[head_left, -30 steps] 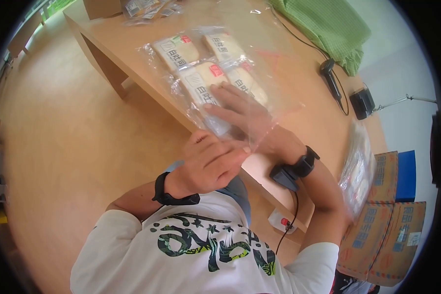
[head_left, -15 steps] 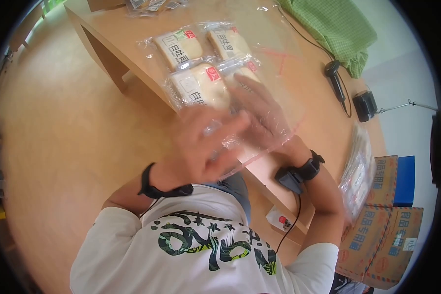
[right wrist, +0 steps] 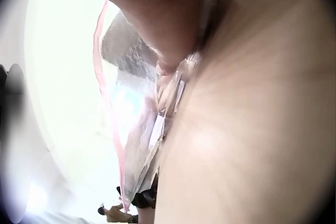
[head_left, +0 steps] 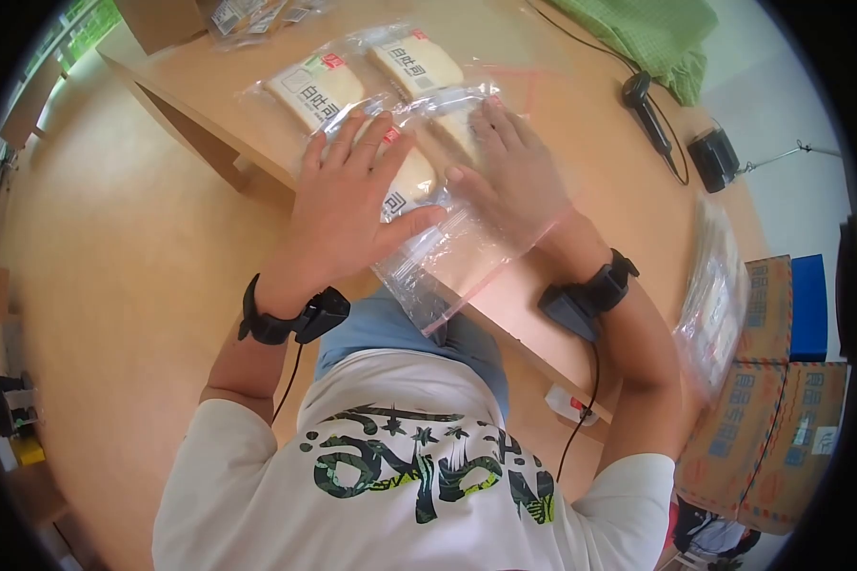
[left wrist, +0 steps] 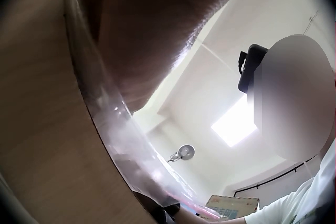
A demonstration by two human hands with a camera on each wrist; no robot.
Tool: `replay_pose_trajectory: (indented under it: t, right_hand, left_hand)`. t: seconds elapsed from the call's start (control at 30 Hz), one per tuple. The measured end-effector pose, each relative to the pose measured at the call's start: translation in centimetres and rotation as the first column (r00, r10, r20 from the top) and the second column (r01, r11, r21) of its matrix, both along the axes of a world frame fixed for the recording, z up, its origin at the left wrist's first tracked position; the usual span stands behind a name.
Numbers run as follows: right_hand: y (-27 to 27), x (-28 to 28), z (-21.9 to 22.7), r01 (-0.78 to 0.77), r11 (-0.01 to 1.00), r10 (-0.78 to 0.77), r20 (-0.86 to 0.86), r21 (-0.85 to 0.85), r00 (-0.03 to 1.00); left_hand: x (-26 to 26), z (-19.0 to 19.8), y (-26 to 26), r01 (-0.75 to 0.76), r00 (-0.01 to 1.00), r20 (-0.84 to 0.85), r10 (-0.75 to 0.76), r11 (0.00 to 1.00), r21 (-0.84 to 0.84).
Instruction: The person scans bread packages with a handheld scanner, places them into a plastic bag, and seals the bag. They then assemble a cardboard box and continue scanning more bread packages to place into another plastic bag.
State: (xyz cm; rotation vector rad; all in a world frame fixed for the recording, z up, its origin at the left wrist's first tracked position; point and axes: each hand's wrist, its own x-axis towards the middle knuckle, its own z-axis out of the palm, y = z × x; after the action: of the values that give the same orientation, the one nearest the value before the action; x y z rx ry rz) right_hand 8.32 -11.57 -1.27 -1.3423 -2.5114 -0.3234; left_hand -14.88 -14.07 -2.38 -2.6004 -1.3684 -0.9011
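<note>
Several packs of sliced white bread lie together under a large clear plastic bag with a pink edge strip (head_left: 438,252). The far-left pack (head_left: 319,90) and far-right pack (head_left: 417,65) show their printed labels. My left hand (head_left: 348,205) lies with fingers spread over the near-left pack (head_left: 414,179), hiding much of it. My right hand (head_left: 524,181) rests on the near-right pack (head_left: 452,131), fingers straight; it looks hazy through the film, and the pink strip crosses at its wrist. The bag's near end hangs over the table edge. In the right wrist view, film stands raised beside the right hand (right wrist: 163,19).
A barcode scanner (head_left: 649,114), a black device (head_left: 714,160) and a green checked cloth (head_left: 638,43) lie on the right. More plastic packs (head_left: 257,19) sit at the far left of the table (head_left: 600,143). Flat bags (head_left: 709,295) lie near cardboard boxes (head_left: 743,419).
My left hand has let go of the bag's edge near the right wrist and moved up and forward, flattening onto the near-left pack. My right hand stays over the near-right pack, fingers now further forward.
</note>
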Motion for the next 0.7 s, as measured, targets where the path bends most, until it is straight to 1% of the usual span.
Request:
replay_pose_trajectory:
  t: [0.07, 0.17, 0.27, 0.37, 0.4, 0.47, 0.5, 0.57, 0.6, 0.67, 0.7]
  right_hand:
    - [0.0, -0.4, 0.8, -0.049, 0.999, 0.052, -0.194, 0.021, 0.980]
    - [0.0, 0.4, 0.6, -0.208, 0.976, 0.198, -0.128, -0.070, 0.972]
    - [0.0, 1.8, 1.5, -0.291, 0.947, 0.261, -0.204, -0.135, 0.944]
    - [-2.5, 5.0, 2.5, -0.339, 0.887, 0.195, -0.410, -0.315, 0.891]
    - [-3.7, 5.8, 3.4, -0.339, 0.877, 0.157, -0.464, -0.341, 0.872]
    - [-5.0, 8.8, 3.8, -0.222, 0.839, -0.042, -0.466, -0.496, 0.884]
    - [-5.7, 10.3, 3.9, -0.166, 0.803, -0.142, -0.455, -0.573, 0.879]
    - [-5.6, 12.4, 2.8, 0.080, 0.848, -0.350, -0.440, -0.523, 0.827]
    - [-5.6, 12.7, 2.8, 0.108, 0.884, -0.344, -0.476, -0.455, 0.810]
    - [-5.3, 11.5, 3.4, 0.168, 0.937, -0.318, -0.547, -0.307, 0.774]
    - [-4.9, 10.7, 3.2, 0.137, 0.960, -0.255, -0.553, -0.246, 0.794]
  left_hand:
    - [0.0, 0.7, -0.2, -0.020, 0.996, 0.092, 0.018, 1.000, 0.021]
    - [-0.2, -0.1, -0.1, 0.044, 0.995, -0.084, -0.047, 0.998, -0.035]
    - [-0.8, 0.3, 0.4, 0.083, 0.987, -0.137, -0.089, 0.995, -0.052]
    - [-1.1, 0.8, -1.1, 0.183, 0.983, -0.002, -0.183, 0.983, -0.024]
    - [-1.4, 1.1, -1.8, 0.258, 0.966, 0.032, -0.257, 0.965, -0.039]
    - [-1.9, 1.4, -3.9, 0.403, 0.912, 0.111, -0.394, 0.912, -0.077]
    - [-2.0, 0.9, -4.7, 0.424, 0.901, 0.121, -0.416, 0.904, -0.050]
    - [-2.4, -0.6, -5.5, 0.464, 0.878, 0.128, -0.461, 0.886, 0.008]
    - [-2.6, -1.4, -5.5, 0.421, 0.901, 0.097, -0.423, 0.906, 0.042]
    - [-3.1, -2.9, -5.1, 0.333, 0.940, 0.034, -0.339, 0.935, 0.120]
    - [-3.2, -3.1, -4.8, 0.306, 0.951, -0.003, -0.310, 0.937, 0.166]
